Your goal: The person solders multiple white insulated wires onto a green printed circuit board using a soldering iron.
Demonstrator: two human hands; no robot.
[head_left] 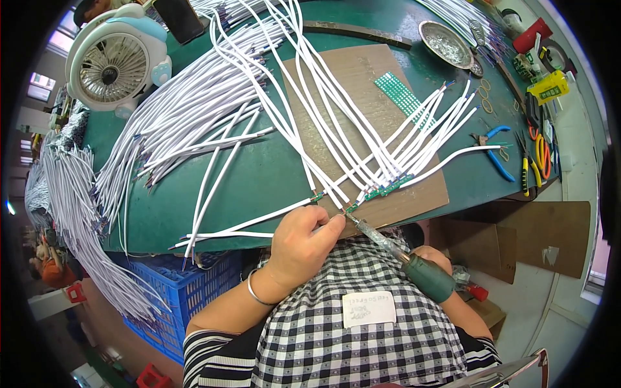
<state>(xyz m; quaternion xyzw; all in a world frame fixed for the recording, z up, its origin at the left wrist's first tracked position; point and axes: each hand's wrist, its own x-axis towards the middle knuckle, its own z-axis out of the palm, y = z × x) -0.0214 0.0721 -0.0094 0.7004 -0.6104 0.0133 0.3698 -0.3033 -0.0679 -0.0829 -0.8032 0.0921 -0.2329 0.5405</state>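
My right hand (433, 257) is wrapped round the dark green handle of a soldering iron (388, 246). The iron's tip points up and left, to the near edge of a brown board (424, 184). There it meets a row of small green circuit boards (381, 189) with white cables (369, 136) attached. My left hand (301, 242) is closed in a pinch beside the tip; what lies between its fingertips is too small to make out. Another small green circuit board (316, 196), on a white cable, sits just beyond these fingers.
Bundles of white cables (187, 103) cover the table's left side and hang over its edge above a blue crate (213, 291). A fan (110, 68) and phone (178, 19) stand at the back left. A metal dish (446, 44), perforated green panel (404, 97) and pliers (501, 158) lie rightward.
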